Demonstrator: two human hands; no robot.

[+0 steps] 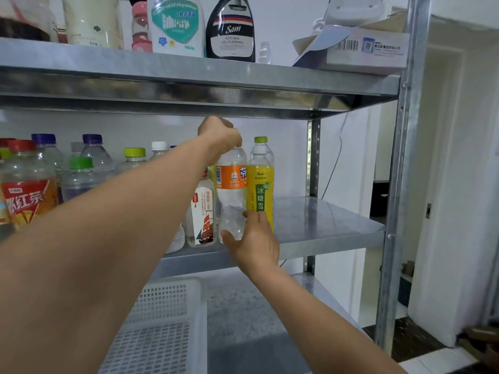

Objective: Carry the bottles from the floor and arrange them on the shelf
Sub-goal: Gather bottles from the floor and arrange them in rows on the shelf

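A clear bottle with an orange label (231, 190) stands on the middle metal shelf (324, 225). My left hand (220, 136) grips its top from above, hiding the cap. My right hand (255, 238) touches its lower part, thumb in front and fingers reaching between it and the yellow-green labelled bottle (260, 184) on its right. A clear bottle with a ship picture (202, 214) stands just left of it. Several more bottles (81, 168) fill the shelf's left side, partly hidden by my left forearm.
The right part of the middle shelf is bare metal up to the upright post (313, 157). The upper shelf carries cleaning bottles (231, 31) and a cardboard box (359, 47). A white perforated basket (162, 327) sits on the shelf below. A white wall lies right.
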